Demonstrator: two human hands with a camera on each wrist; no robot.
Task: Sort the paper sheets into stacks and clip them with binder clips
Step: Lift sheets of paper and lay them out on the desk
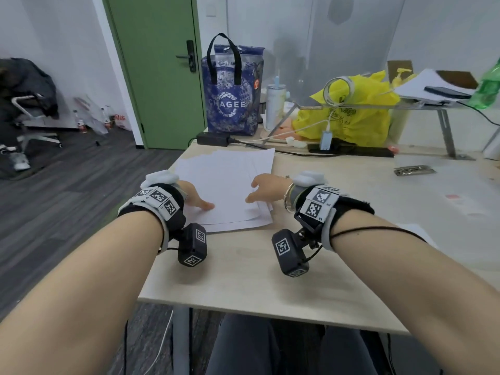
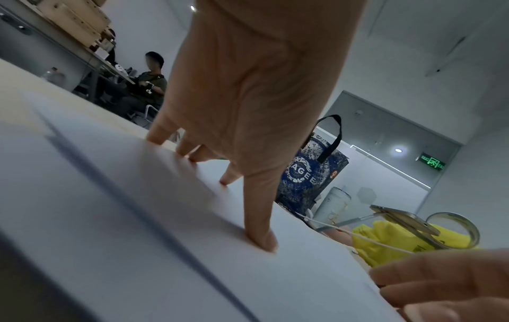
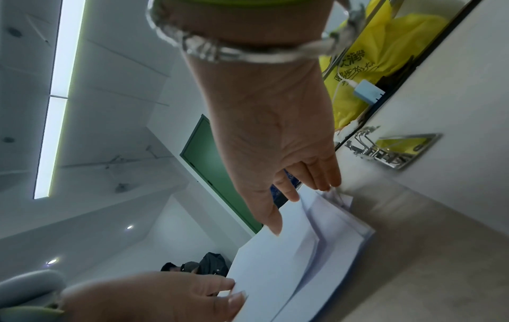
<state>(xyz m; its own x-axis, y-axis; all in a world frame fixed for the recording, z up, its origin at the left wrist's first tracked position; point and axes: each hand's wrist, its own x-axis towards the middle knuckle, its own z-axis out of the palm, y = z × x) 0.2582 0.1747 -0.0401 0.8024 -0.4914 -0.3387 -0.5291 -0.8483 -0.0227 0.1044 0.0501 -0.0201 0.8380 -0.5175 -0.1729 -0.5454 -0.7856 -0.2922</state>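
Observation:
A loose pile of white paper sheets [image 1: 230,182] lies fanned on the pale wooden table [image 1: 243,272], its edges uneven. My left hand [image 1: 198,198] presses down on the pile's left side; in the left wrist view its fingers [image 2: 192,152] are straight and its thumb tip is planted on the top sheet [image 2: 110,217]. My right hand [image 1: 257,190] is at the pile's right edge. In the right wrist view its thumb rests on the top sheet [image 3: 289,250], which bows up, and its straight fingers [image 3: 322,178] touch the sheets' far corner. Binder clips [image 1: 414,170] lie in a clear packet at the right, beyond both hands.
Along the table's back stand a blue tote bag [image 1: 232,96], a white tumbler [image 1: 274,104], a yellow plastic bag [image 1: 351,115], a black power adapter [image 1: 212,138] with cables, and a metal riser [image 1: 443,125] holding papers. The table's left edge runs close beside the pile.

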